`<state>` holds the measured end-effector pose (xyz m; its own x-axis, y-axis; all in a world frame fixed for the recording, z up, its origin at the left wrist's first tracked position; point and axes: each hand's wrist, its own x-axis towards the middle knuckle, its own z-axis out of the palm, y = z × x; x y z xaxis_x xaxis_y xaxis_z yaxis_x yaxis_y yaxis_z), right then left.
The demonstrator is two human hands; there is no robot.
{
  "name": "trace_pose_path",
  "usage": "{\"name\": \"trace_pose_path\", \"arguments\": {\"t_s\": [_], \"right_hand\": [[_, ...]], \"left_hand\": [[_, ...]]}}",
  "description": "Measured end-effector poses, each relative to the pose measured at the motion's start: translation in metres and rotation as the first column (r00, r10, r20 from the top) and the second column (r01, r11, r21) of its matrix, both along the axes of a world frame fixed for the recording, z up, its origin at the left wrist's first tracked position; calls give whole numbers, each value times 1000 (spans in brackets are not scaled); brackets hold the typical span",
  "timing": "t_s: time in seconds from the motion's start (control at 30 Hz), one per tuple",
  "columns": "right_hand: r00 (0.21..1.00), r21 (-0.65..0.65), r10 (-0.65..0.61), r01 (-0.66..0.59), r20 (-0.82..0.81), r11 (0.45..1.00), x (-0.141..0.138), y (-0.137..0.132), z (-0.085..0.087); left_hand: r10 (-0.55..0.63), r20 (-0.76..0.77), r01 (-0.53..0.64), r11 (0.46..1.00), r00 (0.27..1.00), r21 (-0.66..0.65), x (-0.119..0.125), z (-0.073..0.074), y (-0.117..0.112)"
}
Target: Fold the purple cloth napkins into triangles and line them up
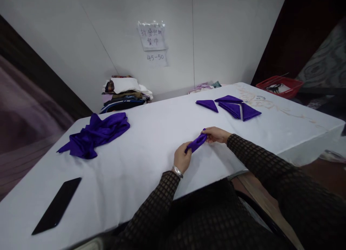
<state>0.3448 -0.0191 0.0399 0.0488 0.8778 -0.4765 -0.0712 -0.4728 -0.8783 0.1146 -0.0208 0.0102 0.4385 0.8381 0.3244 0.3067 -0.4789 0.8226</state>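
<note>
Between my two hands is a purple cloth napkin (197,143), folded into a narrow band and held just over the white tablecloth. My left hand (182,157) pinches its lower left end, thumb on top. At the upper right end, my right hand (215,134) grips it between thumb and fingers. Beyond my right hand lie several purple napkins folded into triangles, among them a left one (208,105) and a right one (250,111). A loose heap of unfolded purple cloth (98,134) rests on the left of the table.
A dark flat panel, perhaps a phone or tablet (57,206), lies at the table's front left. Stacked clothes (125,93) stand behind the far edge. A red basket (279,87) with scissors sits at the far right. Handwritten paper signs (153,37) hang on the wall.
</note>
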Motion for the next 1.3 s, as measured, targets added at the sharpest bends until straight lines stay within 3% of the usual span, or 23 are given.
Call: {"name": "trace_pose_path", "arguments": {"t_s": [0.07,0.17,0.23,0.27,0.33,0.47,0.57,0.63,0.7,0.8,0.87,0.97,1.07,1.2,1.3], "right_hand": [[1000,-9,30,-30,9,1000,4,-3,6],[999,-40,50,-50,-4,998,7,-4,10],[998,-66,61,-62,-8,996,5,-3,7],[998,-78,65,-65,0,995,3,-2,5],[996,-92,49,-42,68,995,0,0,-2],[937,98,-100,71,335,993,-4,4,-13],[867,309,-218,78,449,948,-9,4,-16],[781,459,-249,-54,573,887,-20,0,-17],[677,547,-217,-321,704,773,-38,-6,-17],[521,473,-94,-665,848,578,-70,-12,-22],[409,366,-32,-774,912,518,-88,-12,-28],[298,239,39,-829,954,505,-100,-8,-39],[247,179,67,-839,967,513,-99,-5,-48],[209,140,81,-851,975,506,-94,-5,-54],[208,142,78,-853,975,502,-93,-7,-55]], "left_hand": [[51,174,-4,966,983,-258,-2,8,6],[132,368,130,784,921,-607,-5,14,18],[199,386,174,651,901,-739,-8,12,26],[230,363,156,611,903,-776,-10,10,30],[280,292,79,586,914,-807,-14,2,36],[336,226,-34,620,915,-784,-21,-13,43],[363,187,-106,652,913,-751,-22,-20,46],[366,157,-142,669,917,-730,-22,-23,47],[366,130,-171,682,921,-711,-21,-26,48],[348,70,-220,722,935,-656,-20,-27,49],[321,-17,-272,775,947,-570,-20,-26,49],[267,-217,-333,862,939,-382,-23,-19,45],[233,-463,-326,937,855,-129,-28,-12,38],[268,-675,-275,956,687,100,-33,-7,30],[276,-681,-239,959,678,151,-36,-5,27]]}}
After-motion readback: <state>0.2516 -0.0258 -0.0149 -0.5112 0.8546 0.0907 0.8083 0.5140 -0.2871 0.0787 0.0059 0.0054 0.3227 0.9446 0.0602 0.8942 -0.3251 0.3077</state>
